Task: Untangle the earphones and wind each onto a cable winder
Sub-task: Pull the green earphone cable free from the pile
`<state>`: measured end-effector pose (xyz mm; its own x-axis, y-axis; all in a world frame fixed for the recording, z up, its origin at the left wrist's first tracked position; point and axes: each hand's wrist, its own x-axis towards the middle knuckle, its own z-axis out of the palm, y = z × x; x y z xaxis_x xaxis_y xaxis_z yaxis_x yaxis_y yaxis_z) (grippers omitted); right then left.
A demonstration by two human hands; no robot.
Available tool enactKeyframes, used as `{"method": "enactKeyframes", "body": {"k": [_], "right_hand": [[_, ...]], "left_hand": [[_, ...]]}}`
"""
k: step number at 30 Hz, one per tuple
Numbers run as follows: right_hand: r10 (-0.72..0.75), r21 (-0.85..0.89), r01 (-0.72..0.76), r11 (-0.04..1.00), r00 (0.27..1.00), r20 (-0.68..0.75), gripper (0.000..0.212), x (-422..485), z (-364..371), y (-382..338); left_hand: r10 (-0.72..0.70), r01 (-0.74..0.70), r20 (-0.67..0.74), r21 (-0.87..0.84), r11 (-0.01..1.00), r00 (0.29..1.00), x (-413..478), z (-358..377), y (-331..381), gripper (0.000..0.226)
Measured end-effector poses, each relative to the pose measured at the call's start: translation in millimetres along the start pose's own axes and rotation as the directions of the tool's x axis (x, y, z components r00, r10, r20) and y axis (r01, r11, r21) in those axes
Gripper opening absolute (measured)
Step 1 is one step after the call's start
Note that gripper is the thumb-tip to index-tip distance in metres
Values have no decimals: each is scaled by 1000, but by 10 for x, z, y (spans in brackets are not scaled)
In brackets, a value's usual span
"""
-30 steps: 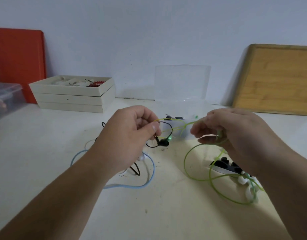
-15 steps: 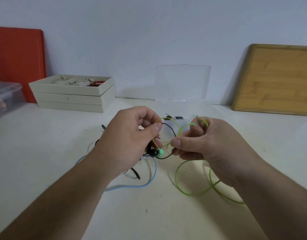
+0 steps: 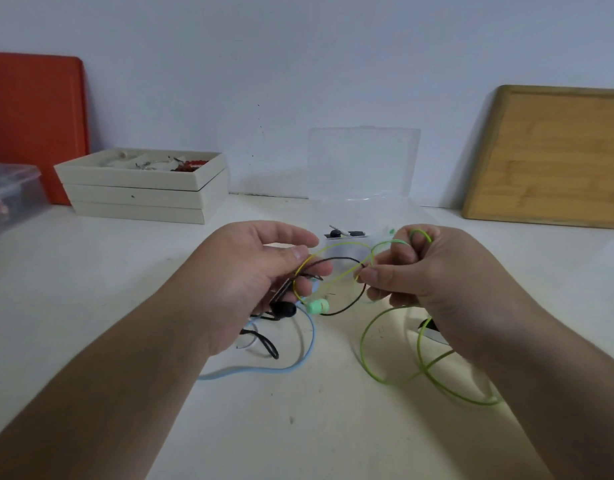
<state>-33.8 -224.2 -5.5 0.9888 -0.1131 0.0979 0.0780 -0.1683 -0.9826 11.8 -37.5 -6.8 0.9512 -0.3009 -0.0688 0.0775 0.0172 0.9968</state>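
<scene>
Lots of clutter along the back wall: an orange board leaning on the far left, a clear bin cut off by the left edge, stacked cream trays with small bits in the top one, a clear box with its lid up right behind the hands, and a wooden board leaning on the right.

Hard to read: the box contents are just a few dark and green specks, and a white-and-black thing pokes out under the right wrist, maybe a winder, can't say for sure. The arms cover a good chunk of the tabletop.

Left hand is loosely curled, thumb and fingers pinching the black cable and one end of the green cable; a black earbud and a mint earbud hang just below it. Right hand pinches the green cable between thumb and forefinger, with a small loop around a raised fingertip. The black and green loops cross between the hands, in the air. The rest of the green cable lies in loops on the tabletop under the right wrist, and a blue cable curves on the tabletop below the left hand.
</scene>
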Motion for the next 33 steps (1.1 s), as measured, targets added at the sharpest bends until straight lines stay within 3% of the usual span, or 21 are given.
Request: {"method": "enactKeyframes", "body": {"k": [9,18,24,28,33], "right_hand": [[31,37,-30,999,999,-31,53,-3,-67,-59],[20,30,-24,999,993,120,52,-35,-57,-88],[-13,-188,21,982,999,47,52,-29,-94,-46],[-50,-244,65,968,997,67,44,-28,-115,-43],[-57,-131,72,989,992,110,35,-15,-181,-56]], "left_hand": [[97,-101,28,273,957,995,7,-33,-51,18],[223,-231,64,359,904,973,-5,74,-108,6],[294,-287,22,303,909,956,9,38,-53,19],[268,-257,-52,163,953,962,1,42,-17,27],[301,-271,-134,203,941,944,38,-14,-24,19]]}}
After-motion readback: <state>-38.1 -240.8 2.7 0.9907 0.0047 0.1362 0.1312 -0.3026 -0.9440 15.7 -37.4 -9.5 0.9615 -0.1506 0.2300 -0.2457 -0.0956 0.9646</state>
